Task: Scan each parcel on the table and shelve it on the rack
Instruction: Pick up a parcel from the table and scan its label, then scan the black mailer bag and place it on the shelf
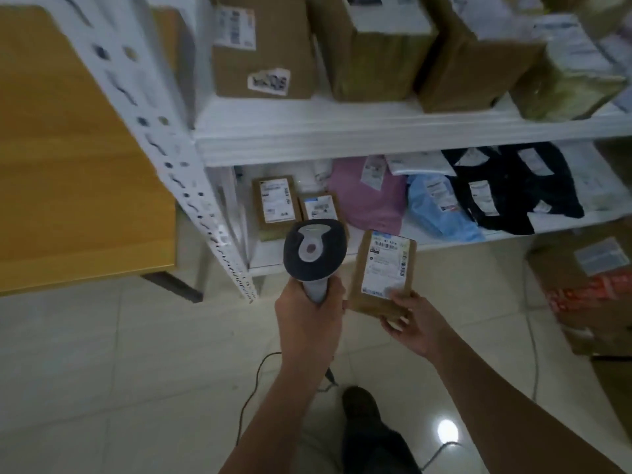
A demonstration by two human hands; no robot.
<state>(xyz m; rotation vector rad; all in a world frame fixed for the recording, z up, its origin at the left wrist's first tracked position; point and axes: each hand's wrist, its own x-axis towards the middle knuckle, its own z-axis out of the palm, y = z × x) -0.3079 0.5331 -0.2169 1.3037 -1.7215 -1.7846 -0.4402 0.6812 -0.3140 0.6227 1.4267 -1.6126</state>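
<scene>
From the head camera, the person stood facing the white rack (342,131), and both hands were busy. The left hand (309,323) was wrapped round the grey handle of a corded barcode scanner (314,249), whose dark head pointed away from the body toward the rack's lower shelf (444,239). The right hand (415,325) pinched the near bottom edge of a small brown cardboard parcel (384,273), thumb on the white shipping label, fingers underneath. The parcel was held just beside the scanner, to its right, with its long axis running away from the person toward the shelf and its label face up. That was the relation that mattered: the parcel lay directly short of the lower shelf's front edge, and only the right hand carried it, so that hand looked the one to slide it forward. The nearest gap seemed to be just right of the two small brown boxes (273,203) already lying there, in front of a pink mailer bag (366,200). Larger cartons (263,46) filled the shelf above. The wooden table (68,165) stood off to the left, beyond the rack's post.
</scene>
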